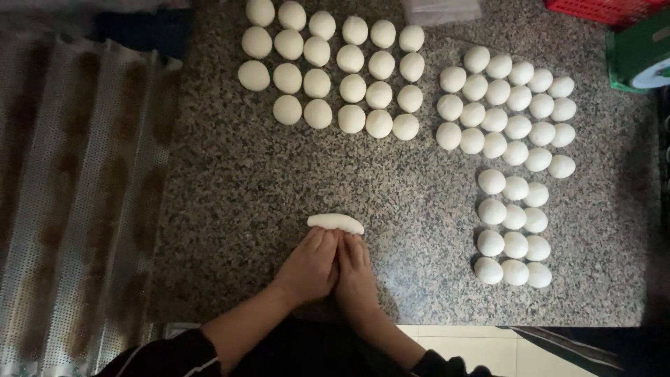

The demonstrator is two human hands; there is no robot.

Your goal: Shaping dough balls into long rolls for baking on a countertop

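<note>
You stand at a speckled granite counter (244, 181) under dim light. Left of it lies a perforated metal tray (70, 195); below its near edge, pale floor tiles (453, 342) show.

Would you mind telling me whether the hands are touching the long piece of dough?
Touching. The head view shows the fingertips of the left hand and right hand meeting the near edge of the long piece of dough.

Fifty-eight round dough balls (352, 88) lie on the tabletop (237, 195) in three blocks: twenty-three at eleven to twelve o'clock (317, 83), twenty-three at one o'clock (518, 127), and twelve at three o'clock (515, 217). One elongated dough piece (336, 223) lies at centre. There is one perforated baking tray (77, 202) at nine o'clock, and one green scale (638, 52) and one red crate (604, 8) at two o'clock.
</note>
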